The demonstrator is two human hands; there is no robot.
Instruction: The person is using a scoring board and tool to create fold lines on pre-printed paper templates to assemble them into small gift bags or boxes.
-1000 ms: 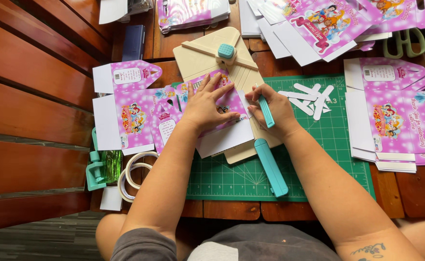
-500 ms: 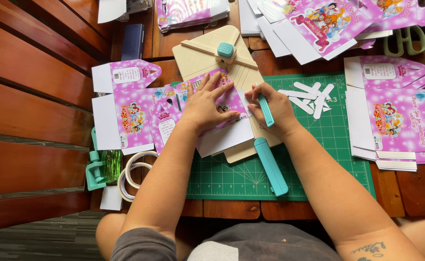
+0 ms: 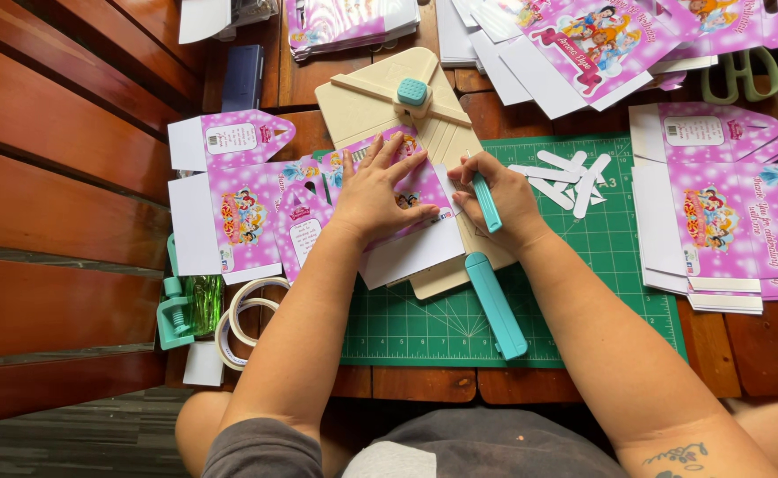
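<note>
- My left hand lies flat, fingers spread, pressing the pink printed card onto the beige scoring board.
- My right hand has its fingers pinching a teal scoring tool beside the card's edge.
- Board and card rest on the green cutting mat on the wooden worktop.

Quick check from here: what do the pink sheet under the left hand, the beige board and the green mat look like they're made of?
Pink box blank: printed card, likely glossy, with plain white flaps; it lies flat and stiff under the left hand.
Beige scoring board: looks like moulded plastic, matte, with grooves and a teal slider.
Green cutting mat: probably rubbery vinyl, matte, with a printed white grid.
The right hand grips a teal tool, seemingly plastic.
</note>
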